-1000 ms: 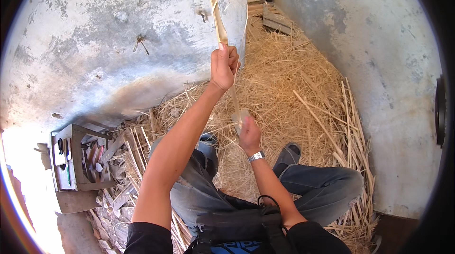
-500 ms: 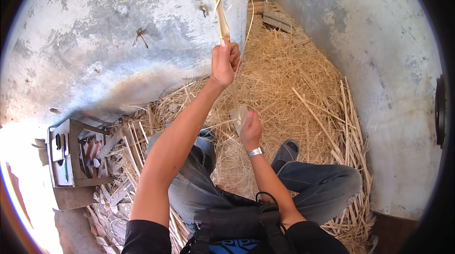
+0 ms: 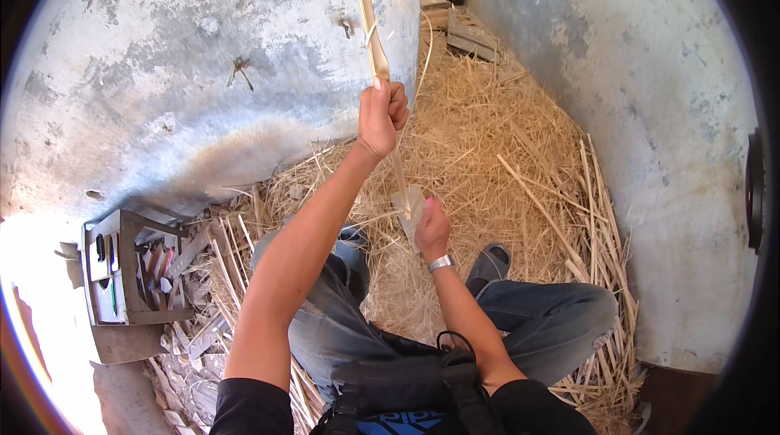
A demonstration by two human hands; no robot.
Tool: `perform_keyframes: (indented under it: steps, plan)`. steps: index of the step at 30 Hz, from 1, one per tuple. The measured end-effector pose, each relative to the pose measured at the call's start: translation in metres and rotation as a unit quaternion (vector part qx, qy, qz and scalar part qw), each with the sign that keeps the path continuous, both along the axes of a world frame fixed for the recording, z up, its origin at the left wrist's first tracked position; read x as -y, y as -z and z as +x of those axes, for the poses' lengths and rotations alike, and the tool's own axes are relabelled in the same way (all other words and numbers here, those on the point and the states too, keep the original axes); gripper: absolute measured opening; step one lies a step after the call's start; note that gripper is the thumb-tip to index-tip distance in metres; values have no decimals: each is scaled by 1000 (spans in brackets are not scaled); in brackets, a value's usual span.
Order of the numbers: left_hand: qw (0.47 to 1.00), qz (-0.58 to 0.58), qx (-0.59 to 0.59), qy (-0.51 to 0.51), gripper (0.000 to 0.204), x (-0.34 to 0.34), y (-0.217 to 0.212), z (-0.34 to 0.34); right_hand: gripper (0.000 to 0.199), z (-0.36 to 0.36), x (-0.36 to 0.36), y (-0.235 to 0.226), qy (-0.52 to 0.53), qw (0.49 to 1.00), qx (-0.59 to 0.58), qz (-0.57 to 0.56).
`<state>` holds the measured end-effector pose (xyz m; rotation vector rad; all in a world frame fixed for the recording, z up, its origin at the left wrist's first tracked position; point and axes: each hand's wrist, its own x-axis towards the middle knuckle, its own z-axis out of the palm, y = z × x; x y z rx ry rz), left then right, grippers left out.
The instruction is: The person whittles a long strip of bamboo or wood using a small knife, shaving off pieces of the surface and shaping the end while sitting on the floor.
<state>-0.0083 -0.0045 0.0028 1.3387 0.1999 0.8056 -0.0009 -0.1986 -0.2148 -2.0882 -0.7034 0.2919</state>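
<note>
1. In the upper middle of the frame, the person's left hand (image 3: 379, 116) is clenched around a long pale strip (image 3: 370, 25), thumb uppermost; the strip runs from the fist to the top edge, with thin curls peeling off it.
2. Just below and right of the frame's centre, the right hand (image 3: 433, 229) has its fingers curled beside a flat, pale piece (image 3: 416, 199); whether they grip it cannot be told, since most of them are hidden.
3. Between the two hands, the strip's narrow lower length slants down from the left fist and meets the flat piece.
4. Low in the middle, the right wrist wears a silver band (image 3: 441, 263), and dark trousers (image 3: 561, 313) cover the bent legs; a grey slipper (image 3: 490, 263) shows on the foot right of centre.
5. Across the middle and right, straw-like shavings (image 3: 496, 126) cover the ground, with long slats (image 3: 605, 232) along their right side.
6. At the lower left, a wooden stand (image 3: 127, 272) lies near the scraps, bearing a dark item and a slim green one.
7. At the upper left and upper right, stained grey walls (image 3: 162, 61) enclose the space; wood blocks (image 3: 473, 41) sit where they near each other.
</note>
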Motion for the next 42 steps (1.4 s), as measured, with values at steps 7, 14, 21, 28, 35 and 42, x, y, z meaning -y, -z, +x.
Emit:
perform_keyframes:
  steps: [7, 14, 21, 28, 35, 42]
  plan:
    - [998, -12, 44, 40, 76, 9, 6, 8, 54, 14, 63, 144, -85, 975, -29, -204]
    - [985, -84, 67, -132, 66, -9, 8, 9, 69, 30, 7, 32, 45, 985, -169, -9]
    - [973, -84, 63, -206, 51, -22, -4, 5, 57, 35, -2, 16, 139, 879, -426, 164]
    - [970, 61, -5, -234, 35, -10, -16, 4, 42, 57, -4, -42, 147, 935, -143, 290]
    - [900, 215, 153, -346, 26, 14, -70, -10, 28, 46, 6, -133, 97, 881, -154, 437]
    - [880, 163, 220, -388, 25, 9, -100, -48, 22, 27, -5, -112, 44, 873, -210, 439]
